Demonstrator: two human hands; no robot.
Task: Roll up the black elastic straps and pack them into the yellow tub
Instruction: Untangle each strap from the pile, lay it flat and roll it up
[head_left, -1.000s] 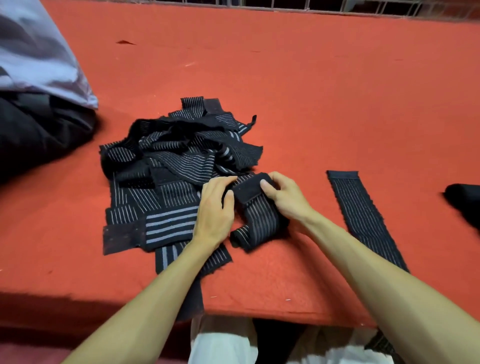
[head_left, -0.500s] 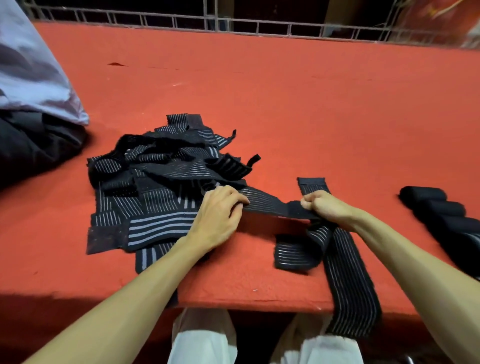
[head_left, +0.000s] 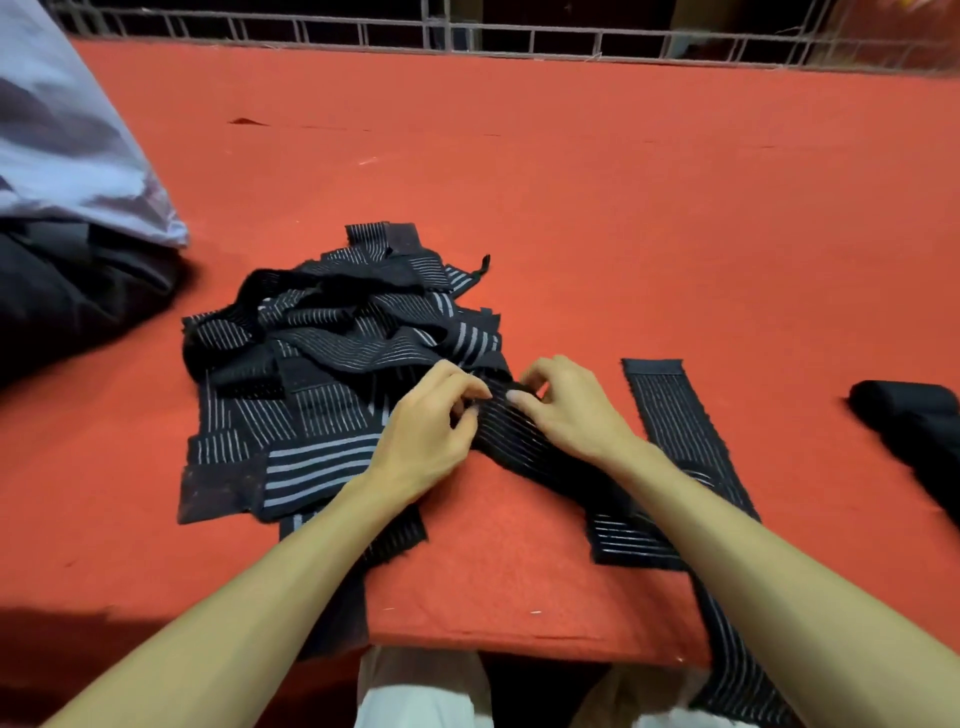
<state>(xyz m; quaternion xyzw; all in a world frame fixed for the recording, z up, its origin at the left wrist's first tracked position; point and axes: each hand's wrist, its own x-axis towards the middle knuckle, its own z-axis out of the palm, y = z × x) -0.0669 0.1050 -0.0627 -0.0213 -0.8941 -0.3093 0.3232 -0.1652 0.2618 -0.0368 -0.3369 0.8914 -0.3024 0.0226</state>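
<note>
Head view: the strap (head_left: 519, 441) I'm tracking lies on a diagonal from the right side of the loose pile (head_left: 322, 364) toward the table's near edge. Its near end is flat, right by a second laid-out strap (head_left: 675, 426). The forearm hides whether they overlap. Half a second ago the right hand had it pulled out sideways over that second strap. Now both hands have closed in together at its far end. My read: the pull-out is done and the roll is about to start, with nothing wound on this one yet. Left hand (head_left: 426, 431): fingers curled, thumb and fingertips pinching the strap's end. Right hand (head_left: 569, 410): same fingertip pinch on that end, knuckles up. Both forearms come in from the near edge. Dark finished rolls (head_left: 914, 415) sit at the table's right edge. Yellow tub not in frame. Red table cover (head_left: 571, 208); a pale bag (head_left: 67, 156) is at the left edge.
</note>
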